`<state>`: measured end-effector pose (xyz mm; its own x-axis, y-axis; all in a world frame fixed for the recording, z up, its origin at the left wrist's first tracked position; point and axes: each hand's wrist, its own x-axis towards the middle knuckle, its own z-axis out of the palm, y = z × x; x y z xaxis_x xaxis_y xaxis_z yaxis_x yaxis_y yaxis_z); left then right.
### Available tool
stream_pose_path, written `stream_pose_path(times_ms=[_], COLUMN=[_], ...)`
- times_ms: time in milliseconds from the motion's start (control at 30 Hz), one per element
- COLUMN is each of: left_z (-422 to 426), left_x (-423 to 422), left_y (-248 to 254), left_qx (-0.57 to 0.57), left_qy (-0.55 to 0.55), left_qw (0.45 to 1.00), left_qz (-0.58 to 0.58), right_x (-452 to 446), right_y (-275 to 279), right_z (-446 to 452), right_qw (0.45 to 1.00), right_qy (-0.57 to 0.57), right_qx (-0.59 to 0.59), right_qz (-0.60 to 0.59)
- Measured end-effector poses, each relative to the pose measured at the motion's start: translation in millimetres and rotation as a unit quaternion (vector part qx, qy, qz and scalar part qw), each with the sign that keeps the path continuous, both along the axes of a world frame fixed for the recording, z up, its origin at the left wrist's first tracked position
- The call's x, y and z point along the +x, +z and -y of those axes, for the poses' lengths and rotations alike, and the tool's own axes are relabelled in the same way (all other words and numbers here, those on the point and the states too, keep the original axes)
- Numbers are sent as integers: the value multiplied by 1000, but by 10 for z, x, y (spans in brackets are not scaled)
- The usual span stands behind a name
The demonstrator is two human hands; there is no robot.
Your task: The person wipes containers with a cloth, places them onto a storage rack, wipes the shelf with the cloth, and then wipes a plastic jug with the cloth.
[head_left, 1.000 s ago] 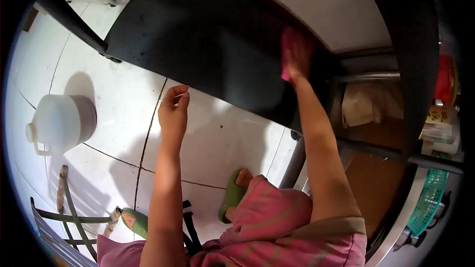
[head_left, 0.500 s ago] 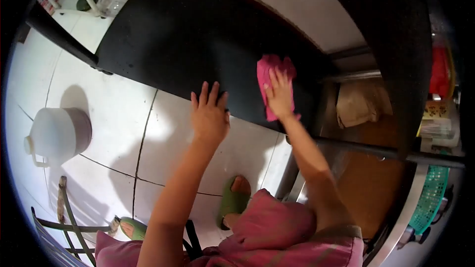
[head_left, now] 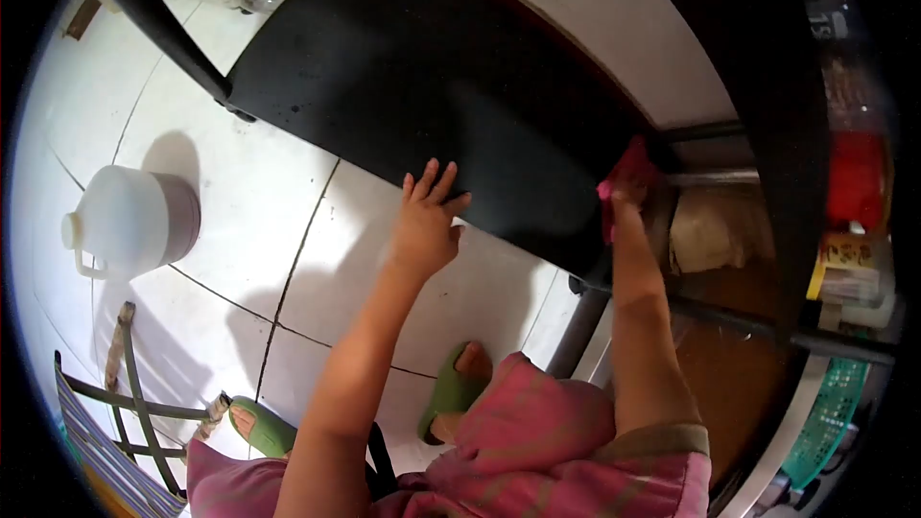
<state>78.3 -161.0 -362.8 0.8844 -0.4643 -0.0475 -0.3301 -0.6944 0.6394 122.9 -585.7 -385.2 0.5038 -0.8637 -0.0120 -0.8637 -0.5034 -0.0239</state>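
Note:
A long black shelf [head_left: 384,67] stretches across the view, low above the floor. At its right end my right hand [head_left: 629,194] presses a bright pink cloth [head_left: 640,161] against the dark surface, near the side rail. Shadow partly hides the fingers there. My left hand [head_left: 425,230] is at the shelf's front edge, its fingers spread and the tips over the black surface. Nothing is in that hand.
A translucent jug [head_left: 134,221] stands on the white tiled floor [head_left: 317,278] at left. A folding chair frame [head_left: 144,403] is at lower left. To the right are a brown bag [head_left: 715,230], a teal basket [head_left: 825,422] and a dark rail [head_left: 739,318].
My right hand has slid the pink cloth to the right, from the shelf's surface to its far right end. My left hand stays by the front edge. The view has shifted slightly.

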Motion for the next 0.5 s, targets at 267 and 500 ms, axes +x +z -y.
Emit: stream_pose_path(times_ms=[267,500], left_z=[43,-305], left_x=[-45,-38], left_y=[-44,53], left_qx=[-36,-123], left_qy=[13,0], left_qw=[997,992], left_qz=[67,12], right_x=[-1645,-2164], right_y=[68,2237], right_z=[-1639,-1989], right_qw=[923,672], right_qy=[340,163], right_qx=[-34,294], right_qz=[180,660])
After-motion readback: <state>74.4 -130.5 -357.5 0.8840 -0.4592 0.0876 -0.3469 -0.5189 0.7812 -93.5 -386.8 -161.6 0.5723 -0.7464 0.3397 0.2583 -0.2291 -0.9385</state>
